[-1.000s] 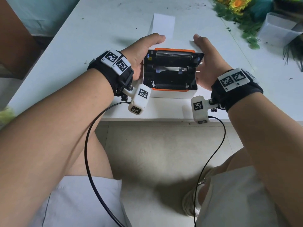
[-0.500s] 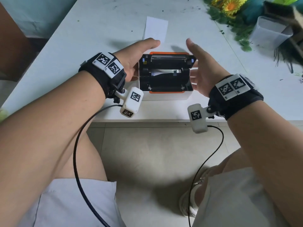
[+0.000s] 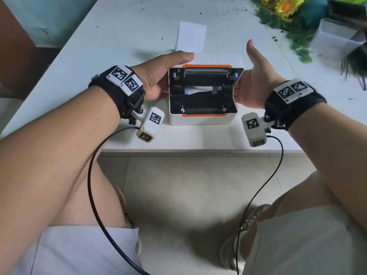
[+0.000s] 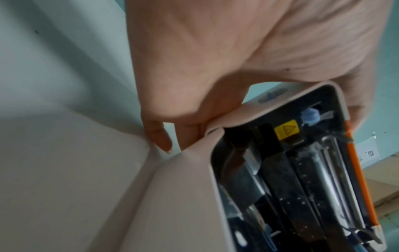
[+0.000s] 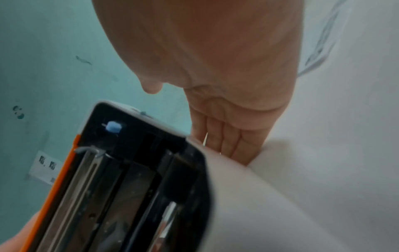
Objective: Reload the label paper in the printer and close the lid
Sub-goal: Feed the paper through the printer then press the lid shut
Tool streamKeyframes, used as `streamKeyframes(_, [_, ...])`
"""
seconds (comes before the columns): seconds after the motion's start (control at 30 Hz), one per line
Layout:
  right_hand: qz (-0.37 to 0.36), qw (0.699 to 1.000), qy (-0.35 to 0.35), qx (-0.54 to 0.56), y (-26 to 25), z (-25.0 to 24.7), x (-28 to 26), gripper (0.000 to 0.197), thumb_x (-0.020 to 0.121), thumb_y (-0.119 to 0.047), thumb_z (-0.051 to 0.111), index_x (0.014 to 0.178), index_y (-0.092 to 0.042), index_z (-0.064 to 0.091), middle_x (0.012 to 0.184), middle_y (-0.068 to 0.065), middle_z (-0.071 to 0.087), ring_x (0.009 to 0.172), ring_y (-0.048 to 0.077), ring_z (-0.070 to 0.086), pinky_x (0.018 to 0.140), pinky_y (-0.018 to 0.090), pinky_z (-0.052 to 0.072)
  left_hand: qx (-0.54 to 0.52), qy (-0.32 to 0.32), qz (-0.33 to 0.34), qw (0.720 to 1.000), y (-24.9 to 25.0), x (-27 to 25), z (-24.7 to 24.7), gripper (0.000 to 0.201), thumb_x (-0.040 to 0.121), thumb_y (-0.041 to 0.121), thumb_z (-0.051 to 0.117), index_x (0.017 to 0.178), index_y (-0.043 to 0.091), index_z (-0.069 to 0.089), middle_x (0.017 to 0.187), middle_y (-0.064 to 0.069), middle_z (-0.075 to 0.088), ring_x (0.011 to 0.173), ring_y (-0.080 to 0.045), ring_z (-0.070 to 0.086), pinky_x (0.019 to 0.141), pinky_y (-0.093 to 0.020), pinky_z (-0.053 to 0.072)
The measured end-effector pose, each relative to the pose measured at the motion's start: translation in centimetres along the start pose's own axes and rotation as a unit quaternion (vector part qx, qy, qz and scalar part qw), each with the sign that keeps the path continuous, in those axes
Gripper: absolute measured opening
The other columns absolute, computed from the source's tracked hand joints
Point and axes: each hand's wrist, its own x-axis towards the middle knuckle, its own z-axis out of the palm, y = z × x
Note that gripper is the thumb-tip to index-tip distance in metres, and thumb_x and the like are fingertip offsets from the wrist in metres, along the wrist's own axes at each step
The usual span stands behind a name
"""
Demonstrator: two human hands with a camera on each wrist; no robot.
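Nearest the camera: the person's bare knees, pale shorts and tiled floor, with black cables running from the white wrist cameras up to both forearms

Printer (image 3: 200, 118) sits near the front edge of the white surface (image 3: 123, 46), white body with orange trim, lid (image 3: 206, 73) swung up and back so the black insides show. A strip of white paper is visible in the bay between the guides; cannot tell if it is seated properly

Left hand (image 3: 158, 80) grips the printer's left side: thumb lies over the top back corner of the lid, fingers (image 4: 159, 136) curl down the side wall at the hinge, tips touching the body

Right hand (image 3: 252, 84) is relaxed and not gripping anything, fingers (image 5: 228, 143) straight and together, pointing down just beside the printer's right wall, thumb raised well clear. Contact with the wall cannot be told from the blurred wrist view

Behind the printer a white sheet of label paper (image 3: 191, 37) lies flat on the surface, just beyond the lid

Far right corner: clear plastic tub (image 3: 335, 38) and fake flowers (image 3: 286, 6) with green leaves, well apart from the printer
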Motion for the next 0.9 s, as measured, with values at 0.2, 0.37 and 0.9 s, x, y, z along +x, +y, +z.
streamKeyframes(0.2, [-0.014,0.995,-0.074,0.065,-0.1,1.1,0.4,0.091,0.097,-0.072,0.059,0.153,0.000,0.059,0.164,0.015,0.054,0.151,0.039,0.054,0.123,0.048,0.046,0.006,-0.013,0.010,1.000,-0.1,0.6,-0.4,0.040,0.085,0.047,0.071,0.116,0.023,0.065,0.098,-0.005,0.080,0.090,-0.025,0.079,0.077,-0.033,0.064])
streamKeyframes(0.37, [-0.076,0.989,-0.051,0.116,-0.5,2.4,0.4,0.066,0.101,-0.051,0.064,0.153,-0.010,0.059,0.143,0.020,0.072,0.130,0.044,0.071,0.117,0.063,0.047,0.007,-0.002,0.018,1.000,0.0,0.6,-0.4,0.021,0.102,0.041,0.061,0.110,0.022,0.063,0.084,-0.002,0.081,0.074,-0.019,0.079,0.061,-0.026,0.062])
streamKeyframes(0.9, [-0.090,0.984,0.006,0.155,-0.3,3.1,0.1,0.061,0.104,-0.059,0.060,0.148,-0.017,0.052,0.116,0.021,0.082,0.101,0.042,0.082,0.093,0.060,0.064,-0.035,0.017,0.021,0.999,-0.3,0.9,-0.1,0.022,0.099,0.039,0.067,0.112,0.021,0.069,0.094,-0.007,0.081,0.087,-0.025,0.080,0.079,-0.039,0.065])
